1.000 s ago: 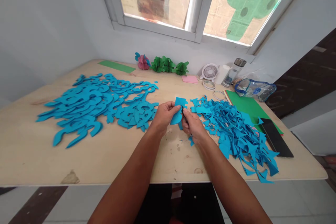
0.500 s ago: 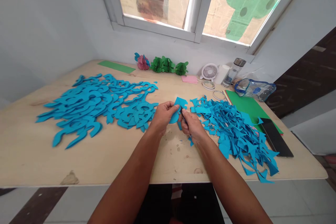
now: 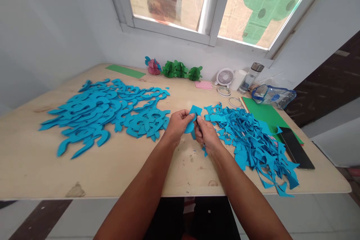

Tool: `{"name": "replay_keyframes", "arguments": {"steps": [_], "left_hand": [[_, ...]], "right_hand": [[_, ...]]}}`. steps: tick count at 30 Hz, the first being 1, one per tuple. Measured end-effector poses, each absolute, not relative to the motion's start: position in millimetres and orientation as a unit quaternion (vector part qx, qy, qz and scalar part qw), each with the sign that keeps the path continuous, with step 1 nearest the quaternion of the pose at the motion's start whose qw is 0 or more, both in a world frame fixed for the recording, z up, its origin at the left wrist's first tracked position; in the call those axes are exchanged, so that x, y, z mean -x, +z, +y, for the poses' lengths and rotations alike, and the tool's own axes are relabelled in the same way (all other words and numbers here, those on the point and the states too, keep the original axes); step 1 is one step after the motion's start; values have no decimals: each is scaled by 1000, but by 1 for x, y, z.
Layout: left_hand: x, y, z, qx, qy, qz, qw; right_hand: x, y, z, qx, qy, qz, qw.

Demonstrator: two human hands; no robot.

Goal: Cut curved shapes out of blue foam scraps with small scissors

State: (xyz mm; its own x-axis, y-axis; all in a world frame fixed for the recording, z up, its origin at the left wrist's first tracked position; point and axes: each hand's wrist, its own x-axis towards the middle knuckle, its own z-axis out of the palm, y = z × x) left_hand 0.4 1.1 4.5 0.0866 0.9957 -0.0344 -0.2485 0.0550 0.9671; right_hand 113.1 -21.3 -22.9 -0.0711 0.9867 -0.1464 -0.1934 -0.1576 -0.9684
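My left hand [image 3: 177,124] is closed, pinching a piece of blue paper [image 3: 190,126] between thumb and fingers above the middle of the table. Close beside it, my right hand [image 3: 207,133] is closed around dark-handled scissors [image 3: 199,129], mostly covered by the fingers. Their tip meets the right side of the paper. To the left lies a wide spread of curved blue cut-outs [image 3: 97,107], many overlapping. A heap of jagged blue paper scraps [image 3: 247,135] lies just right of my right hand.
Along the wall stand green paper figures [image 3: 180,69], a pink one [image 3: 153,66], a small white fan [image 3: 225,77] and a bottle [image 3: 251,77]. On the right are a clear pouch [image 3: 274,96], green sheets [image 3: 263,111] and a black phone-like slab [image 3: 297,150].
Both hands have shifted very slightly to the right with the paper and scissors. The paper's upper part is turned a little and its jagged right edge looks different. The piles are unchanged.
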Motion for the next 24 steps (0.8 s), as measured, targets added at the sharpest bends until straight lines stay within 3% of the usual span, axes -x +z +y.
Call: {"name": "replay_keyframes", "arguments": {"steps": [24], "left_hand": [[0,5,-1,-445,528,425,585]], "right_hand": [[-111,-19,-23,487,579,-417,504]]}}
